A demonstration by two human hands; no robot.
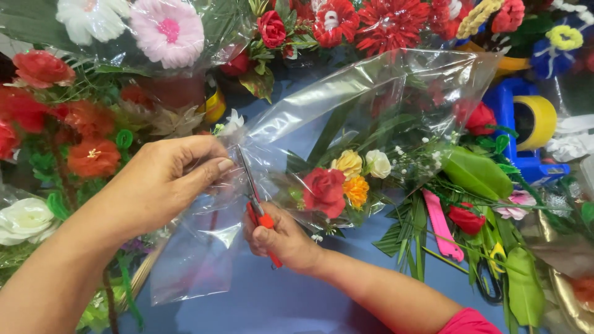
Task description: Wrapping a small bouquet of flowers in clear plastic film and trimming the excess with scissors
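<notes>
At the far left lie wrapped artificial flowers (37, 111), red, orange and white, with a crinkly fabric look. The left hand (164, 179) has its fingers pinched together on the edge of a clear plastic sleeve (322, 105), holding the glossy film taut. Just beside it, the right hand (281, 238) is closed around the red handles of a pair of scissors (255, 201), whose thin metal blades point up into the film, slightly apart. Judging by this, the cut through the wrap looks only partly made: a loose flap hangs below the blades, while the film above them seems uncut. Inside the sleeve, right of the hands, sits a small bouquet (340, 179) of a red rose, yellow and cream blooms, tiny white sprigs and flat palm-like leaves, its stems lying on the blue table (278, 303). Further right lie a pink strip-like tool (442, 226), broad waxy green leaves (476, 173) and a roll of yellow tape (535, 120).
</notes>
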